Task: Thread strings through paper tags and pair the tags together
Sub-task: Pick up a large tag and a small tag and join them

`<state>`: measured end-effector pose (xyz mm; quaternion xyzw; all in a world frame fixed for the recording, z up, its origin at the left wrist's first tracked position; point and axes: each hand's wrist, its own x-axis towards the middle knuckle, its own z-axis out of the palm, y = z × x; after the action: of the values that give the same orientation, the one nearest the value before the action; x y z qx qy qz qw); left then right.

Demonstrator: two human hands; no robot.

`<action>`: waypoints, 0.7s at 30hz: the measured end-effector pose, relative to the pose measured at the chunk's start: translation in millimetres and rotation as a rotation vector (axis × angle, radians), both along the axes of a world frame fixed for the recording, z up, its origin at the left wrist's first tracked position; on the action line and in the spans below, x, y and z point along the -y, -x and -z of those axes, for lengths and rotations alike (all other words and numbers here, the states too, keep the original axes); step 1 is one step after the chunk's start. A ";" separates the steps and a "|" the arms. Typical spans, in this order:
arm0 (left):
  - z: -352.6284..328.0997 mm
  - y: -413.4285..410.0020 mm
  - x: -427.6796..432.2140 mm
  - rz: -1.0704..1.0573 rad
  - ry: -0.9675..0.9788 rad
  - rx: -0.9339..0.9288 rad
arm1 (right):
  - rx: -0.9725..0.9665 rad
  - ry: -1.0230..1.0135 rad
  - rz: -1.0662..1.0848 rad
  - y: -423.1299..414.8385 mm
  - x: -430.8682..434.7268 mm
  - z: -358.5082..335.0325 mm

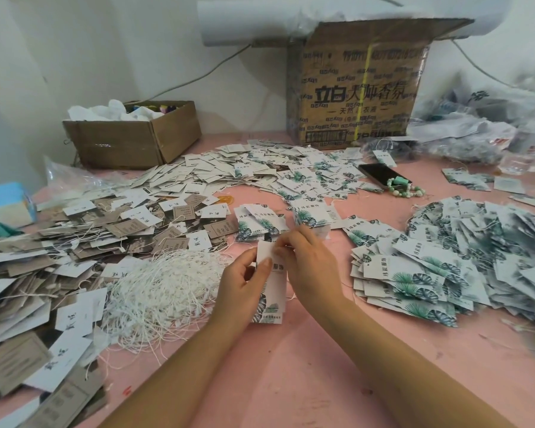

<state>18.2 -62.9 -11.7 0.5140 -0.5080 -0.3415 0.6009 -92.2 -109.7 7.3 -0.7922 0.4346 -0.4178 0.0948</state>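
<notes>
A white paper tag with green leaf print [271, 299] stands upright over the pink table, held between both hands. My left hand [243, 284] grips its left edge, thumb across the front. My right hand [311, 261] pinches the tag's top end with curled fingers; any string there is hidden. A tangled heap of white strings [164, 288] lies just left of my left hand. A pile of leaf-print tags [430, 264] lies to the right, and small stacks of the same tags [260, 225] sit just beyond my hands.
Grey and white tags with strings [59, 242] cover the left of the pink table [291, 366]. Two cardboard boxes [355, 84] [133, 137] stand at the back. A phone [380, 174] and bead bracelet [405, 188] lie at back right, beside plastic bags [476, 128].
</notes>
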 end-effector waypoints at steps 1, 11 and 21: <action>-0.2 0.0 -0.4 0.003 0.005 0.007 | -0.006 0.007 0.007 0.1 0.6 0.1; -0.4 -0.9 -2.6 0.015 -0.026 -0.075 | -0.010 -0.006 0.039 0.4 4.4 1.1; 0.6 -5.2 0.1 0.029 -0.027 -0.176 | 0.087 0.098 -0.109 -2.6 -9.3 -1.6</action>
<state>23.4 -63.0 -12.3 0.4825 -0.4560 -0.4009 0.6313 -89.6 -100.5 8.9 -0.7994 0.3651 -0.4670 0.0973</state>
